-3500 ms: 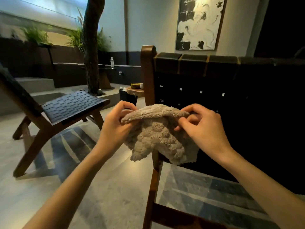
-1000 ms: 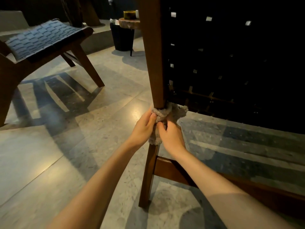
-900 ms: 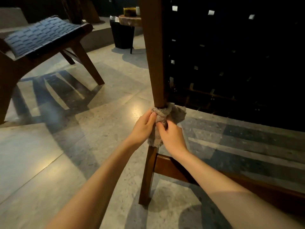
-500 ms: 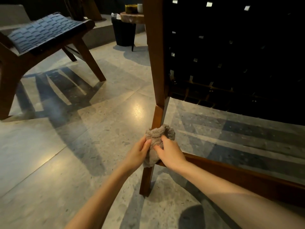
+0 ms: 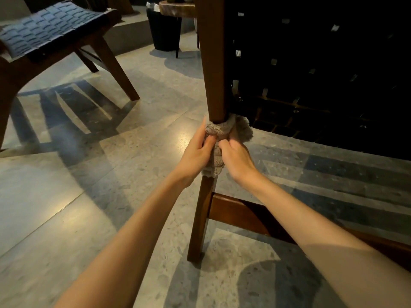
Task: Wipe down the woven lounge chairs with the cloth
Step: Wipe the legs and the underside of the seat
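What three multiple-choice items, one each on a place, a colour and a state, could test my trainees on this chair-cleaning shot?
1. Where is the cloth?
A. on the floor
B. around the near chair's post
C. on the far chair's seat

2. What colour is the cloth?
A. beige
B. red
C. blue

3. How is the cloth held?
A. left hand only
B. by neither hand
C. by both hands

Answers:
1 B: it wraps the post where the wood meets the hands.
2 A: its loops look pale beige.
3 C: the left hand and right hand both grip it.
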